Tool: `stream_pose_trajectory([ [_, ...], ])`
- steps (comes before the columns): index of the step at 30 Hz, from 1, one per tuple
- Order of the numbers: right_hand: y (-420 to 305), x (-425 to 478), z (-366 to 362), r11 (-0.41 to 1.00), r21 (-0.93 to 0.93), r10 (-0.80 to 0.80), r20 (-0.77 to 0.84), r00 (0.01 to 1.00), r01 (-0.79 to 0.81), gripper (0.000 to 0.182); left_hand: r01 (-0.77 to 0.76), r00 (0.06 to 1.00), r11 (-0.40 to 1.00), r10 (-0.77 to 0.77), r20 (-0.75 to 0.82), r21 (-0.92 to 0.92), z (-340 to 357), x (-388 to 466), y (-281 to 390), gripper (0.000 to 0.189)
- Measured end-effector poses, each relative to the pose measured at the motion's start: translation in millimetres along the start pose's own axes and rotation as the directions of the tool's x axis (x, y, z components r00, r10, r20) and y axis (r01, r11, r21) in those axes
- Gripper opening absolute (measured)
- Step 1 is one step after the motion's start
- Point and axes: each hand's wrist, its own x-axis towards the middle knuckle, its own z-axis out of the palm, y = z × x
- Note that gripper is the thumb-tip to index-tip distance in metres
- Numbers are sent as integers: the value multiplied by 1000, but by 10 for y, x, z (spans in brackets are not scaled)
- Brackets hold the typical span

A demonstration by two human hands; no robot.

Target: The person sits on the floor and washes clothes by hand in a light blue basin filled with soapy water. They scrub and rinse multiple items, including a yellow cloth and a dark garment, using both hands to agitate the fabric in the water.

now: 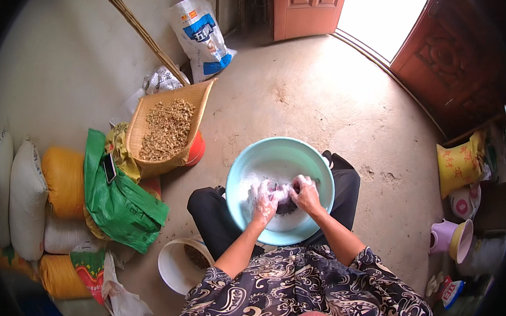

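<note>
A light blue plastic basin (284,238) rests between my knees, with white suds in it. Inside it, my left hand (263,201) is covered in foam, its fingers curled on a dark, sudsy wet cloth (285,207). Opposite, my right hand (305,194) grips the same cloth, with foam on its fingertips. The hands are a little apart, and the foamy part of the cloth spans between them. Suds and my fingers hide much of the cloth.
A white bucket (173,267) with dark contents stands beside my left knee. Beyond it are stacked sacks, a green woven bag (116,201) with a phone (109,168), and a woven winnowing basket (205,95) of nuts or seeds. Wooden double doors (309,7) stand open ahead. A lilac plastic container (442,236) lies right.
</note>
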Motion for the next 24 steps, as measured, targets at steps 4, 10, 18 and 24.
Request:
stream_pose_trajectory([
  [4,-17,-40,451,966,-249,-23,201,979,73,46,94,958,966,-154,243,242,298,-132,-125,52],
  [10,93,342,792,958,-287,79,350,933,26,44,331,794,909,-413,446,254,520,86,-304,48],
  [18,128,631,924,984,-170,67,123,990,-46,33,365,771,872,-480,419,328,568,390,-506,45],
  [24,2,841,812,816,568,54,118,992,-112,49,574,817,788,-535,214,-221,431,865,-817,58],
])
